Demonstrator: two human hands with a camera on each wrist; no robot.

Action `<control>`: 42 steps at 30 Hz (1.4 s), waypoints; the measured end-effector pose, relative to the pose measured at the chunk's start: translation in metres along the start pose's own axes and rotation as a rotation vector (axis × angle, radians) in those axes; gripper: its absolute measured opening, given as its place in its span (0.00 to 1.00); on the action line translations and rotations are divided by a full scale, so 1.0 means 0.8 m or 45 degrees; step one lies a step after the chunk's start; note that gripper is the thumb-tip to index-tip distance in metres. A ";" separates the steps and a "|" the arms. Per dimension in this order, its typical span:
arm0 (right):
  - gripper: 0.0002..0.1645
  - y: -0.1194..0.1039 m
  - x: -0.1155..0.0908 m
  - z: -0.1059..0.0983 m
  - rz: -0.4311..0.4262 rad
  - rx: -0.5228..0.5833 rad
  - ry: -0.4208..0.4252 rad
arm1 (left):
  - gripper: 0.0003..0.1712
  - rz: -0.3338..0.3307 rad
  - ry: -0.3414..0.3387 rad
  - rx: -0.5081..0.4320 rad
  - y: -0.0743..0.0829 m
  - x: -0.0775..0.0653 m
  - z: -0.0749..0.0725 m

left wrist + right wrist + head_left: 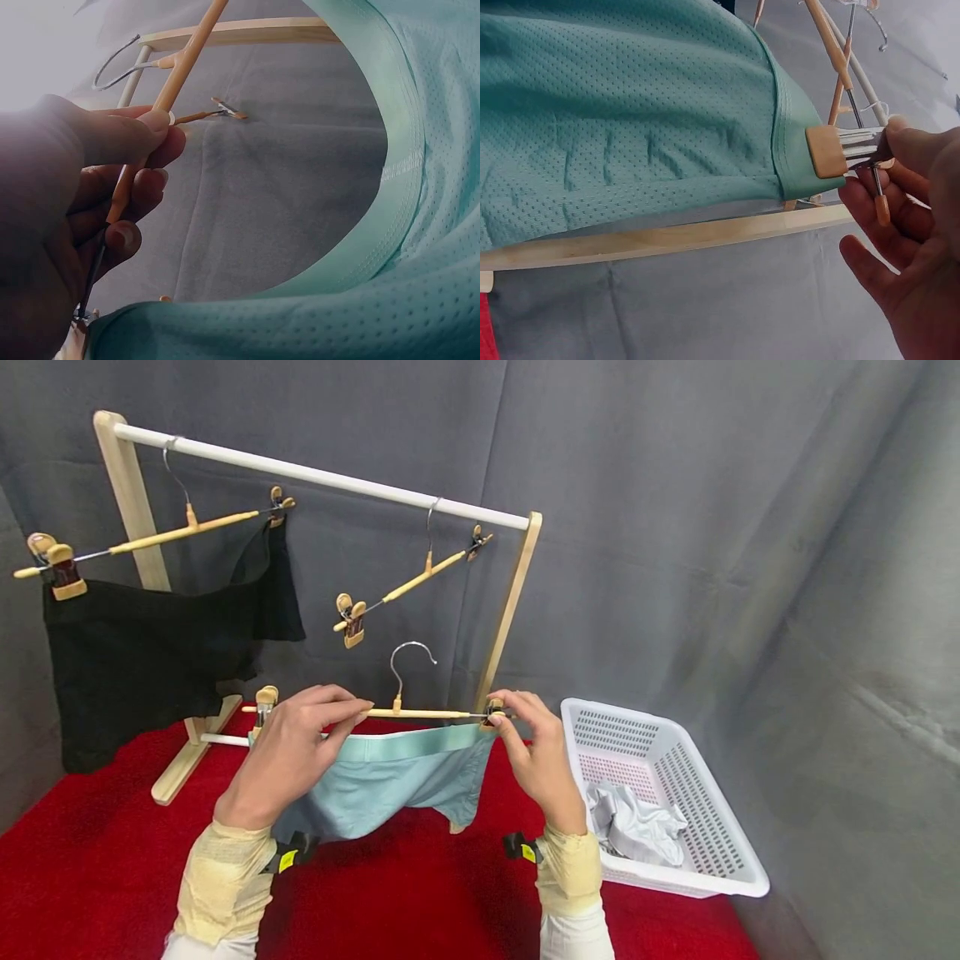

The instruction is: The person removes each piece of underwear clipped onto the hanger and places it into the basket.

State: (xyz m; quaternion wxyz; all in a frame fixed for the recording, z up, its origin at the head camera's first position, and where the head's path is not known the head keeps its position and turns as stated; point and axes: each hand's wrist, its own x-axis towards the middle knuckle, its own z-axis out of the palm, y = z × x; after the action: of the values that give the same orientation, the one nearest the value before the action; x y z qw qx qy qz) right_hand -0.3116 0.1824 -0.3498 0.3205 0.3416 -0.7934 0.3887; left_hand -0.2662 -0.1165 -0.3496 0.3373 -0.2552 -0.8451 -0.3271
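Observation:
Teal underpants [405,768] hang by their waistband from a wooden clip hanger [420,713], held in front of the rack. My left hand [296,752] pinches the hanger's bar left of its metal hook [411,645]. At the bar's right end my right hand [542,756] pinches the clip [826,151] between thumb and fingers. That clip's wooden jaw lies over the corner of the waistband in the right wrist view. The left clip [266,702] sits at the other end, partly behind my left hand. In the left wrist view the waistband [401,150] curves open.
A white-railed wooden rack [322,472] stands behind. Black underpants [142,652] hang on one hanger at its left; a bare clip hanger [423,578] hangs at its right. A white basket [720,785] with a pale grey garment [637,827] stands right on the red cloth [420,902].

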 end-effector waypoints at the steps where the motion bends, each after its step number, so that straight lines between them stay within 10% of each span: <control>1: 0.15 0.003 -0.001 0.000 -0.001 0.001 -0.005 | 0.18 0.003 0.000 0.000 0.000 0.000 0.000; 18: 0.14 -0.031 0.008 -0.010 0.049 -0.013 -0.062 | 0.18 -0.043 -0.058 0.017 -0.001 0.003 0.004; 42: 0.23 0.013 -0.004 0.000 0.080 -0.044 -0.062 | 0.18 -0.043 -0.058 0.029 -0.001 0.002 0.010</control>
State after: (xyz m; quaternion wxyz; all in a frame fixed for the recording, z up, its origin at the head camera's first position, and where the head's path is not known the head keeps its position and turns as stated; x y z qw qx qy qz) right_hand -0.3181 0.1878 -0.3566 0.2948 0.3202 -0.8179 0.3763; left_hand -0.2711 -0.1109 -0.3531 0.3151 -0.2442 -0.8605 -0.3171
